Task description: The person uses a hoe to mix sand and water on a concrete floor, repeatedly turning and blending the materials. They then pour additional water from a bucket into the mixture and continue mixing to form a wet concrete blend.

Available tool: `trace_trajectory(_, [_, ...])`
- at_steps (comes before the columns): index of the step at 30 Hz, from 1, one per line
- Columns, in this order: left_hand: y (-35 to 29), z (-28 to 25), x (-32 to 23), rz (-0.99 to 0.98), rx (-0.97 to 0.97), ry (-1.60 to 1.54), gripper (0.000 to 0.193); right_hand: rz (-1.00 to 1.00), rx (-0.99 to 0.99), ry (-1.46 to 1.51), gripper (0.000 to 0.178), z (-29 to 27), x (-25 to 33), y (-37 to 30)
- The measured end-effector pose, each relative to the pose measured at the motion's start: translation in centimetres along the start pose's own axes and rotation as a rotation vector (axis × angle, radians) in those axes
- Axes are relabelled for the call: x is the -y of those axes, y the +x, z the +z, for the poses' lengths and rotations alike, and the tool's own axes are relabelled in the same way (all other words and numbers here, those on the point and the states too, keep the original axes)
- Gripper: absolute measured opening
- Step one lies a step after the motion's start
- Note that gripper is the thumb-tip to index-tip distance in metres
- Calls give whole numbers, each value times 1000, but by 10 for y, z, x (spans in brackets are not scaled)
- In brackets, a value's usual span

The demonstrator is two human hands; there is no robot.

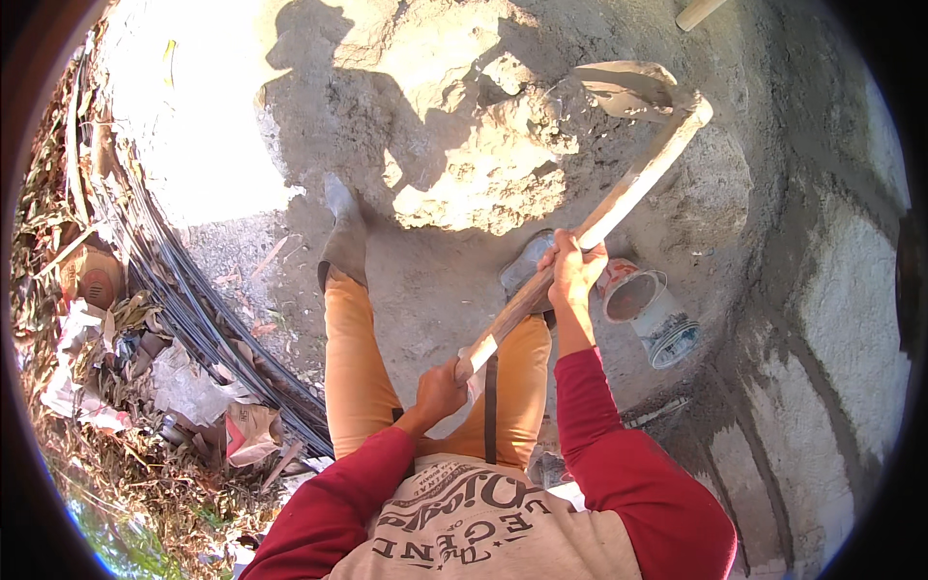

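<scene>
Both my hands grip the long wooden handle of a hoe (633,186), which slants up to the right across my legs. Near the handle's lower end, my left hand (442,391) is closed round the wood. Farther up, my right hand (574,269) wraps the handle about midway. The hoe's broad, dirt-coated metal blade (628,89) hangs at the far right, over or beside the ground; I cannot tell whether it touches. Left of the blade lies a heap of pale, crumbly sand or mortar mix (493,159), partly in my shadow.
Two dirty buckets (633,293) (669,340) lie by my right foot. A block wall with mortar joints (851,280) rises at right. Long dark rods (208,309) curve along the left, beside dry leaves and litter (184,382). A piece of wood (698,13) shows at the top.
</scene>
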State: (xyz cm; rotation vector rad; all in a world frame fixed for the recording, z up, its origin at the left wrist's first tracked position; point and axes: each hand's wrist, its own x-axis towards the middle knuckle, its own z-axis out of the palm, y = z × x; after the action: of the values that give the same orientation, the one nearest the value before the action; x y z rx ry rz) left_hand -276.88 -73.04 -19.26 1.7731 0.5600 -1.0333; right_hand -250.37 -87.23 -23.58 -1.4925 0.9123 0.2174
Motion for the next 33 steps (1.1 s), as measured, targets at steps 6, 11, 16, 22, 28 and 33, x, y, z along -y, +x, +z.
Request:
trace_trajectory(6, [163, -65, -84, 231, 9, 93, 28, -297, -236, -81, 11, 31, 51, 177])
trace_trajectory(11, [122, -62, -49, -53, 58, -50, 32, 252, -157, -302, 10, 72, -86, 185])
trace_trajectory(16, [28, -42, 5, -83, -45, -197, 22, 129, 23, -224, 15, 64, -137, 75])
trace_trajectory(22, [-7, -15, 48, -54, -116, -62, 24, 29, 72, -32, 14, 58, -18, -43])
trace_trajectory(28, [148, -72, -74, 120, -234, -57, 24, -444, 144, -63, 11, 131, 101, 90])
trace_trajectory(33, [184, -47, -99, -9, -89, -306, 27, -57, 178, -581, 18, 171, 5, 228])
